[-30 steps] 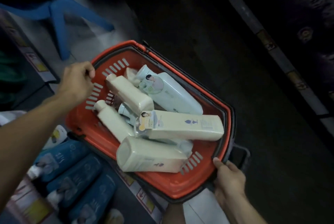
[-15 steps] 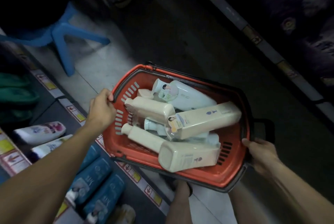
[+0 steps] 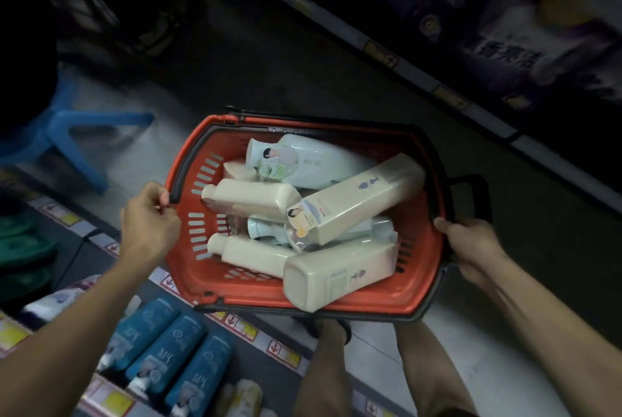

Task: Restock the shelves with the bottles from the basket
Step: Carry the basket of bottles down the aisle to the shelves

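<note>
**Q:** What holds the stock, and where is it located?

**A:** A red plastic basket (image 3: pixel 235 295), centre frame. It has slotted walls, a black rim band and a black handle loop (image 3: pixel 471 196) at its right end. It is held above a pale floor.

**Q:** State the condition of each hand.

**A:** The left hand (image 3: pixel 148 221), centre left, has its fingers curled onto the basket's left rim. The right hand (image 3: pixel 471 248), centre right, grips the right rim just below the handle loop. Both hands are clamped on the basket and are well apart, one at each end.

**Q:** List the contents by shape and count.

**A:** All contents lie on their sides in a loose pile.
- Two cream bottles of square section, smooth and matte: one (image 3: pixel 340 273) at the lower front and one (image 3: pixel 363 199) lying diagonally on top, with a paper tag at its neck.
- Two cream bottles with round necks (image 3: pixel 252 196) (image 3: pixel 249 253).
- One pale blue-white rounded bottle (image 3: pixel 309 160) at the rear, with a printed label.
- A further pale bottle end (image 3: pixel 262 226) shows beneath the pile. The total underneath cannot be counted.

**Q:** What surrounds the basket?

**A:** Lower left: a shelf (image 3: pixel 279 351) edged with price tags, which carries three dark blue bottles (image 3: pixel 178 352) side by side. Left: a blue plastic stool (image 3: pixel 67 137). Upper right: a dark shelf (image 3: pixel 447 96) of purple packs; their detail is blurred.
</note>
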Demonstrator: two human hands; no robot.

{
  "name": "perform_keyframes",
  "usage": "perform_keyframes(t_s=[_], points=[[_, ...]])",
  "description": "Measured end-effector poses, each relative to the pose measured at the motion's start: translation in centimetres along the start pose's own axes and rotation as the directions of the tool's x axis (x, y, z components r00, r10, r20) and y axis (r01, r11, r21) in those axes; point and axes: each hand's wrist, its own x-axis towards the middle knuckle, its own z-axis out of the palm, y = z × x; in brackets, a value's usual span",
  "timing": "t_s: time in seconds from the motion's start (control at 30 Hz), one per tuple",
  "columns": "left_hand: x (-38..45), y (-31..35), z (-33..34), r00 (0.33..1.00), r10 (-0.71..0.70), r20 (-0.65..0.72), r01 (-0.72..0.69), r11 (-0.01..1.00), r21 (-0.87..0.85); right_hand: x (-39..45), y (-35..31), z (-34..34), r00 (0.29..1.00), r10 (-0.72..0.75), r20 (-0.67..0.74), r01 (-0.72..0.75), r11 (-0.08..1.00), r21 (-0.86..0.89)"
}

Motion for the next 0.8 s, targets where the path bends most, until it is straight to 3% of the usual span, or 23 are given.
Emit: perform_keyframes(t_s=[0.27,0.53,0.73,0.8], points=[[-2.4,12.9,-3.0,0.987,0.153,0.056,-0.154,0.988,0.003,-2.6,-1.2,-8.8,0.999,0.028,-0.037,-0.022,0.986,0.166],[-4.5,23.0,-0.1,0.931,0.324,0.170,-0.338,0.939,0.064,-4.2,0.4,-18.9,0.987,0.085,-0.134,-0.040,0.949,0.312],[-6.5,31.4,5.2,0.841,0.435,0.323,-0.500,0.853,0.151,-6.3,4.6,-25.0,0.950,0.224,-0.217,-0.090,0.862,0.499],[-7.2,34.6,7.6,0.761,0.468,0.450,-0.586,0.793,0.166,-7.1,6.4,-26.8,0.926,0.281,-0.250,-0.097,0.820,0.564]])
